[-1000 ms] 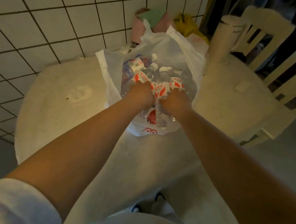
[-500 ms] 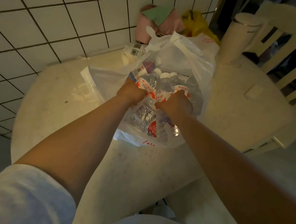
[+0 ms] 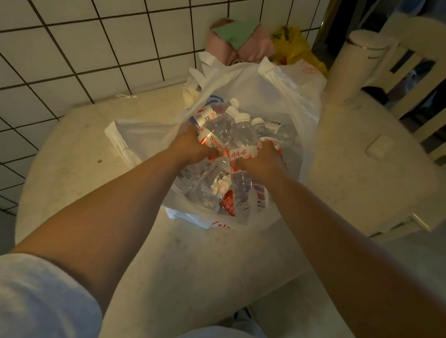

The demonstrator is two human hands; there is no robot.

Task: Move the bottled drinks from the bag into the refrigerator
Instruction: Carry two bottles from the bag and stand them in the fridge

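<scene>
- Head view: we see a white thin plastic shopping bag (image 3: 277,99) on a round pale table (image 3: 94,146), full of clear plastic water bottles with red-and-white labels (image 3: 240,133).
- Our left hand (image 3: 192,146) grips one bottle inside the bag; our right hand (image 3: 262,160) grips another beside it.

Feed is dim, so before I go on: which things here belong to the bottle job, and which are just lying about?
Job: white plastic bag of clear water bottles; left hand and right hand each gripping bottles.

Lying about: cream cylindrical canister, yellow plastic bag, pink-and-green cloth bundle, cream chair.
</scene>
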